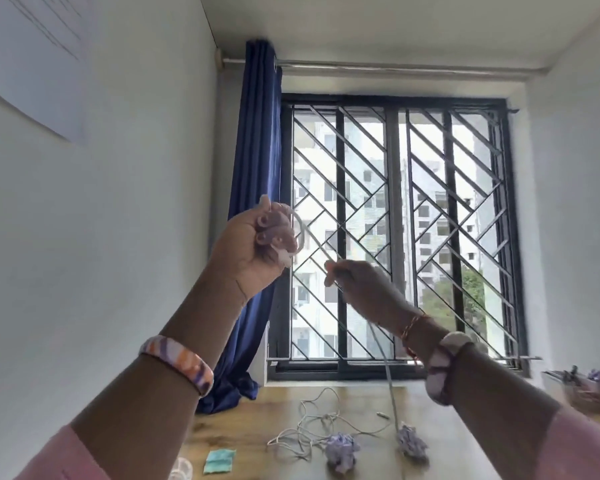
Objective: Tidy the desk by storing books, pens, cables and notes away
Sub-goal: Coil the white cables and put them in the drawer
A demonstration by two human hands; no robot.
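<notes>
A white cable (381, 337) is held raised before the barred window (395, 230), its coils clamped in the left hand's (257, 244) curled fingers while the right hand (364, 285) pinches the strand trailing to the desk (264, 417), where another loose cable (312, 431) and crumpled paper (342, 452) lie.

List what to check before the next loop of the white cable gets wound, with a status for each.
1. Coil held firmly in left hand: ok.
2. Right hand pinches the white cable: ok.
3. Strand between the hands taut: ok.
4. Tail free of the tangled cable on the desk: cannot tell.
5. Tail clear of the crumpled paper: not ok, it runs right to it.
</notes>
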